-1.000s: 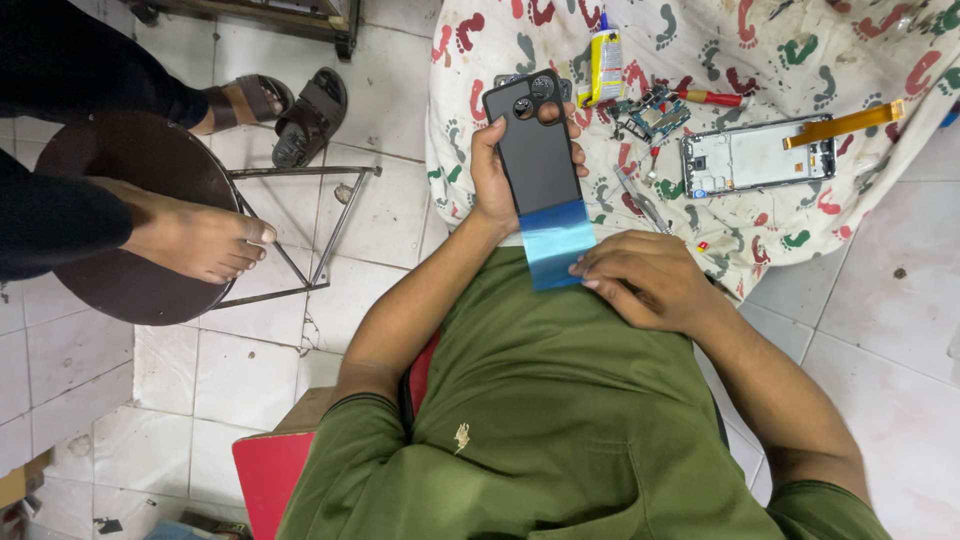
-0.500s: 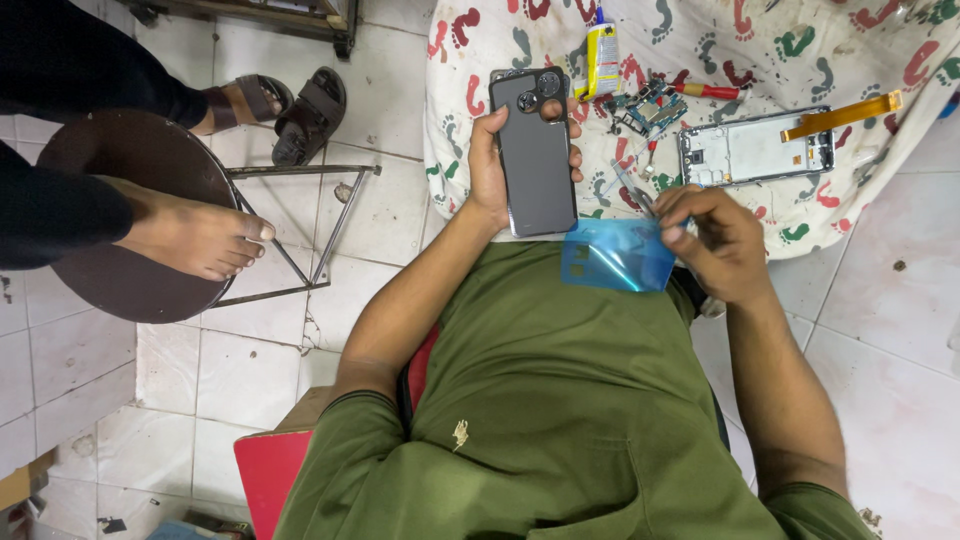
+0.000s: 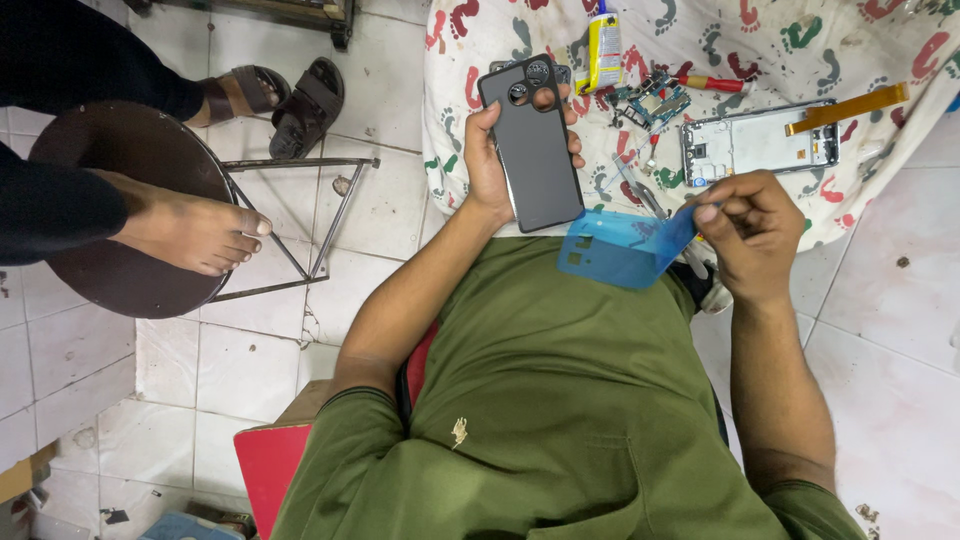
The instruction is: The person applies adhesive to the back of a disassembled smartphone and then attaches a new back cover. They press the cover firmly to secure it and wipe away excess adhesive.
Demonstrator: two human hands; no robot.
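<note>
Blue film (image 3: 622, 248), pinched by your right hand (image 3: 752, 232), could crease while your left hand (image 3: 492, 165) fingers clamp the phone cover (image 3: 530, 140).

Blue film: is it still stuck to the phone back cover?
No, the blue film hangs free from the right hand, apart from the dark back cover held in the left hand.

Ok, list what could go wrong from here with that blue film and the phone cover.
1. The blue film hangs from the right hand by one corner; it may fold and stick to the green shirt.
2. The left hand holds the phone cover only by its edges; it could slip.
</note>
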